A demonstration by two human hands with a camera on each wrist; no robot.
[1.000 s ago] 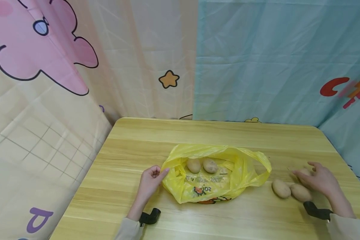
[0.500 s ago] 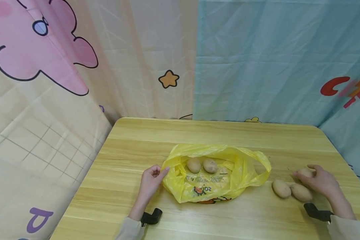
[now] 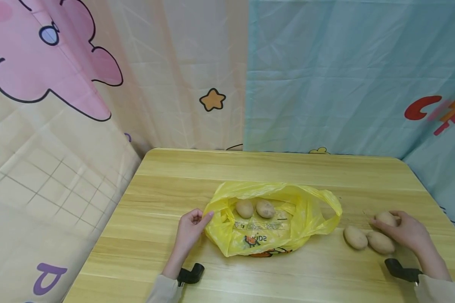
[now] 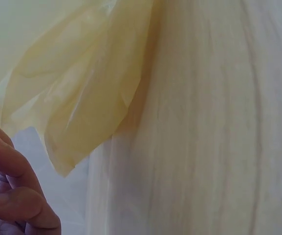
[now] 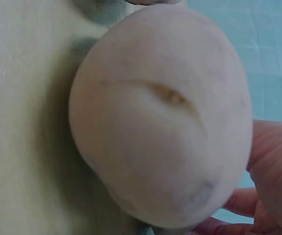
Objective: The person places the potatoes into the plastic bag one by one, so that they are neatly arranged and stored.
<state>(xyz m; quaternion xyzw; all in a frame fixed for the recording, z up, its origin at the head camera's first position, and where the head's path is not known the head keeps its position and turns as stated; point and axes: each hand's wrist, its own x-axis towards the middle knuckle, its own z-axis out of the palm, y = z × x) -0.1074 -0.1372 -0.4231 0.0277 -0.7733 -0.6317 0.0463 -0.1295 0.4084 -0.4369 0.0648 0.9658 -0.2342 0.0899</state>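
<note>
A yellow plastic bag (image 3: pixel 314 210) lies with its mouth spread, and two potatoes (image 3: pixel 244 208) are inside it. My left hand (image 3: pixel 190 229) pinches the bag's left edge between thumb and fingers; the left wrist view has its curled fingers (image 4: pixel 13 181) beside the thin plastic. At the right, my right hand (image 3: pixel 407 229) grips a potato (image 3: pixel 386 219) at the table surface, thumb on the near side and fingers on the far side. Just in front of it lie two more potatoes, a left one (image 3: pixel 355 237) and a right one (image 3: pixel 381 243). One potato (image 5: pixel 160 117) largely blocks the right wrist view of that hand.
Everything rests on a light wooden table (image 3: pixel 273 168) with rounded far corners. Printed curtains (image 3: pixel 182 75) hang behind it and along both sides. Black wrist mounts (image 3: pixel 191 273) sit at both cuffs.
My right fingers have come down around the far potato and now hold it, shifting slightly toward me. My left hand and the bag stay nearly still.
</note>
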